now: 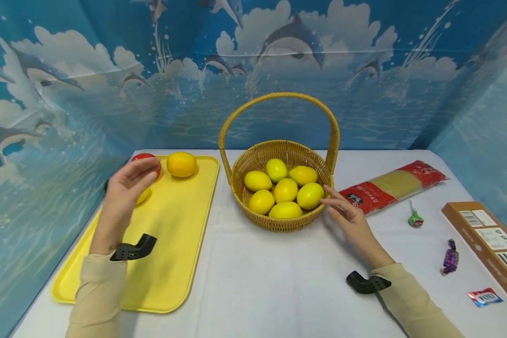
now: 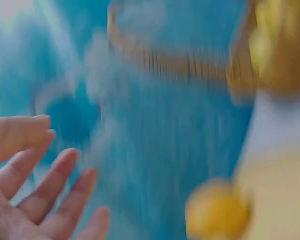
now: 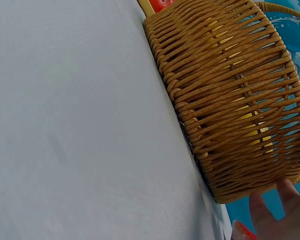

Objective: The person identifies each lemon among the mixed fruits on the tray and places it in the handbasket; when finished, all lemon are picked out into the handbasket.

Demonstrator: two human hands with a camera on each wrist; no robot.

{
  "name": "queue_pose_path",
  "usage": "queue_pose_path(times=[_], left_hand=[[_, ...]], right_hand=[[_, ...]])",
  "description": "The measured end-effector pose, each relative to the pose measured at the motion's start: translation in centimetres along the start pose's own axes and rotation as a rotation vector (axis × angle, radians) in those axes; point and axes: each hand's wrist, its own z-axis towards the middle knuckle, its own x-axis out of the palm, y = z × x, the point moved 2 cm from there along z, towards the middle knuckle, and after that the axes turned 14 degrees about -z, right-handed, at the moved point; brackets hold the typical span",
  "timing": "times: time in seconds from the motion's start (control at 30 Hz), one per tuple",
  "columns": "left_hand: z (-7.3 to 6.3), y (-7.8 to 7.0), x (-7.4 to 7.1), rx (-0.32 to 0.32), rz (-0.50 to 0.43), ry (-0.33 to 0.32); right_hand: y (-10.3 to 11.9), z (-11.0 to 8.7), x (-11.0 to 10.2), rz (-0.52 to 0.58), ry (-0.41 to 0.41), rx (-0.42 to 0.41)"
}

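Over the upper left of the yellow tray [image 1: 175, 253], my left hand [image 1: 120, 199] hovers with fingers slightly bent and nothing in its grasp. Behind it are a red round fruit [image 1: 142, 156] and a yellow fruit [image 1: 143, 195], both mostly covered by the hand. An orange-yellow fruit [image 1: 181, 164] lies on the tray to the hand's right. My right hand [image 1: 349, 224] reaches to the right side of a wicker basket [image 3: 225, 95], its loosely extended fingertips at the rim. Several lemons [image 1: 285, 190] fill the basket. The left wrist view is blurred.
Right of the basket lies a red-and-clear packet [image 1: 393, 185]. A green lollipop [image 1: 415, 218], a purple-wrapped candy [image 1: 449, 257], a small red-and-blue packet [image 1: 485, 297] and a brown box [image 1: 486, 239] lie along the right side. A dolphin-print curtain [image 1: 186, 108] stands behind the white table [image 1: 245, 281].
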Motion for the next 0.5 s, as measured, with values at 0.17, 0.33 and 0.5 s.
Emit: queue_pose_path(times=[0.17, 0.33, 0.5], left_hand=[[-0.9, 3.1, -8.2, -0.105, 0.038, -0.203], [-1.0, 6.7, -11.1, -0.257, 0.234, -0.294], [0.0, 8.8, -10.3, -0.313, 0.359, -0.296]], right_hand=[[-0.7, -0.1, -0.3, 0.005, -0.008, -0.011], [-0.6, -0.2, -0.1, 0.021, -0.002, -0.011], [-0.7, -0.1, 0.1, 0.025, 0.0, -0.011]])
